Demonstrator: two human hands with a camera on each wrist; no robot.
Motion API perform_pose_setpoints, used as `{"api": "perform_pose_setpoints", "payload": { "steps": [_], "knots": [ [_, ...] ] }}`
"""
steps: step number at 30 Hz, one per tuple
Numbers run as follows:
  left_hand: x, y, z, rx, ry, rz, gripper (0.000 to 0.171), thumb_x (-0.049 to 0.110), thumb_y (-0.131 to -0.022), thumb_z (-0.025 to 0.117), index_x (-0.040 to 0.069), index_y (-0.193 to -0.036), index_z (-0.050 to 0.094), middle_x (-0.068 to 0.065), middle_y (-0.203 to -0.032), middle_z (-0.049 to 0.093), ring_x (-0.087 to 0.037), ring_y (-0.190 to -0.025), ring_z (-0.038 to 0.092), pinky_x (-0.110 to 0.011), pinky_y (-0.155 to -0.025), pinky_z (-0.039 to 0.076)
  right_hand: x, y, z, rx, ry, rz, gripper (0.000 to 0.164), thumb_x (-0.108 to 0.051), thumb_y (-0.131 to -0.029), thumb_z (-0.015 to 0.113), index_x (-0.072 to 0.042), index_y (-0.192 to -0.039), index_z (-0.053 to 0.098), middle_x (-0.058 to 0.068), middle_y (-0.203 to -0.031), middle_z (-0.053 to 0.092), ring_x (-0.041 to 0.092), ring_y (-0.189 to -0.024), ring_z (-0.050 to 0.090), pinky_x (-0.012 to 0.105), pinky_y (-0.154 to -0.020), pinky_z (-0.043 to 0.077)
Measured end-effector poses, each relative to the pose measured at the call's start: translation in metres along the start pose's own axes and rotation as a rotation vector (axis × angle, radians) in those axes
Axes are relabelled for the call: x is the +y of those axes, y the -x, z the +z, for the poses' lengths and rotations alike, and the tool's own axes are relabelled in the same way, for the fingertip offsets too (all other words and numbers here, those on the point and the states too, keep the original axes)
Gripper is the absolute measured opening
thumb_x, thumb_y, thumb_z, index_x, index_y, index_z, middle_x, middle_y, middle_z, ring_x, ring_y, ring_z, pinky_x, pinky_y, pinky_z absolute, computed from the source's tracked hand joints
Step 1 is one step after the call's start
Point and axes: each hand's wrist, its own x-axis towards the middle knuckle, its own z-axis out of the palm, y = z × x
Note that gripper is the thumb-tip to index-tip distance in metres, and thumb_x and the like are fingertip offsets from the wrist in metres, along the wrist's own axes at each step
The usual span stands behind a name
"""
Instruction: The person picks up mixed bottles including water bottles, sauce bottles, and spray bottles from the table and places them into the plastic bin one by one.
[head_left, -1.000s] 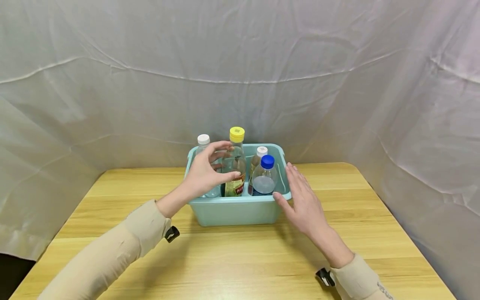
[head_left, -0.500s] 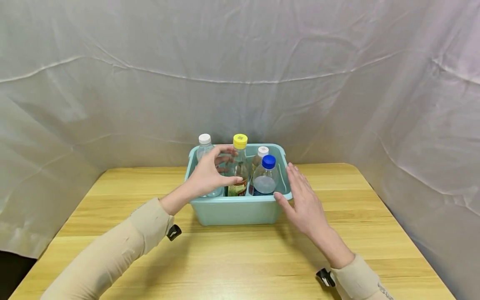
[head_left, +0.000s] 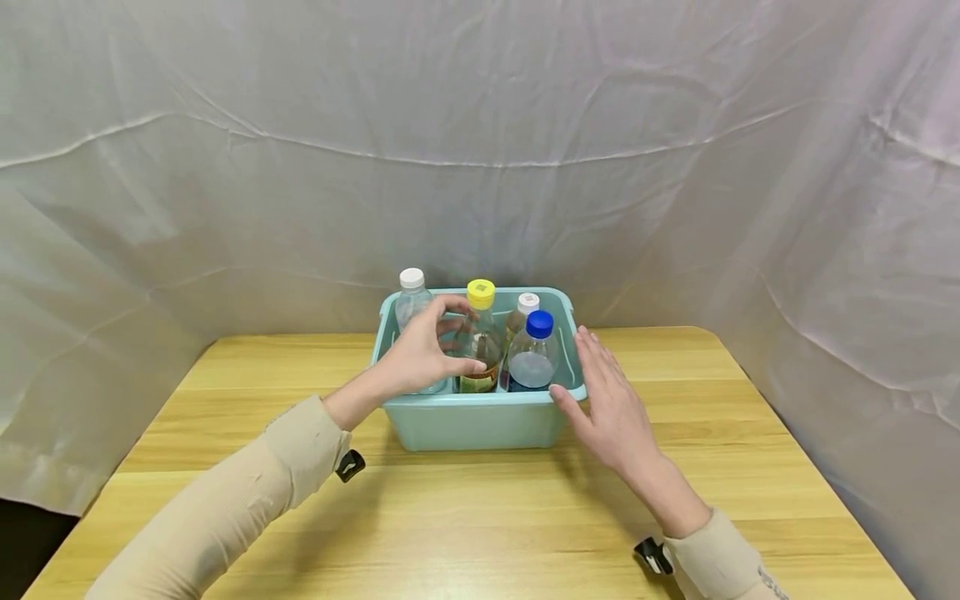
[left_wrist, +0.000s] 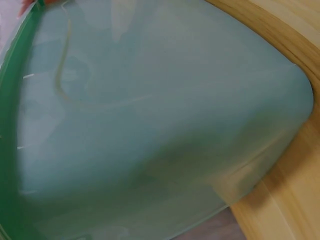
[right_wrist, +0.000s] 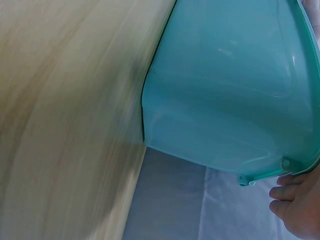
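My left hand (head_left: 422, 354) grips a clear bottle with a yellow cap (head_left: 481, 293), thumb in front and fingers behind. The bottle stands low in a light turquoise plastic bin (head_left: 480, 423), its label partly below the rim. To its left is a clear bottle with a white cap (head_left: 412, 279), partly hidden by that hand. On its right are a clear bottle with a blue cap (head_left: 539, 324) and, behind it, a smaller white-capped bottle (head_left: 528, 302). My right hand (head_left: 611, 408) lies against the bin's right rim with straight fingers; its fingers (right_wrist: 286, 192) show beside the rim in the right wrist view.
The bin stands on a wooden table (head_left: 480, 517) near its back edge. Grey cloth (head_left: 480, 167) hangs behind and at both sides. In the left wrist view, the bin's wall (left_wrist: 165, 100) fills most of the picture.
The yellow-capped bottle has sunk lower into the bin and shifted slightly right, with my left hand following down. My right hand has stayed at the rim.
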Motion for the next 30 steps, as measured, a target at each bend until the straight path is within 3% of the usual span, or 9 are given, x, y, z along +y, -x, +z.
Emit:
{"api": "perform_pose_setpoints", "payload": {
  "steps": [14,30],
  "knots": [
    [-0.0049,0.0009,0.0015,-0.057,-0.034,-0.039,0.075,0.001,-0.080,0.089,0.007,-0.139,0.042,-0.011,-0.134,0.053,-0.034,-0.134,0.056,-0.044,-0.105,0.055,-0.0004,0.0035,0.0003,0.009,0.000,0.002,0.078,-0.047,-0.106,0.053,0.003,-0.161,0.029,0.018,-0.168,0.029,0.037,-0.154,0.030,0.049,-0.127,0.025],
    [-0.0044,0.0046,-0.0020,-0.104,-0.032,-0.054,0.072,0.001,-0.083,0.087,0.007,-0.137,0.039,-0.012,-0.138,0.053,-0.038,-0.141,0.049,-0.048,-0.109,0.051,-0.0031,0.0024,0.0015,0.011,-0.005,-0.002,0.078,-0.046,-0.106,0.054,0.003,-0.161,0.029,0.018,-0.168,0.030,0.037,-0.154,0.030,0.049,-0.127,0.025]
  ]
}}
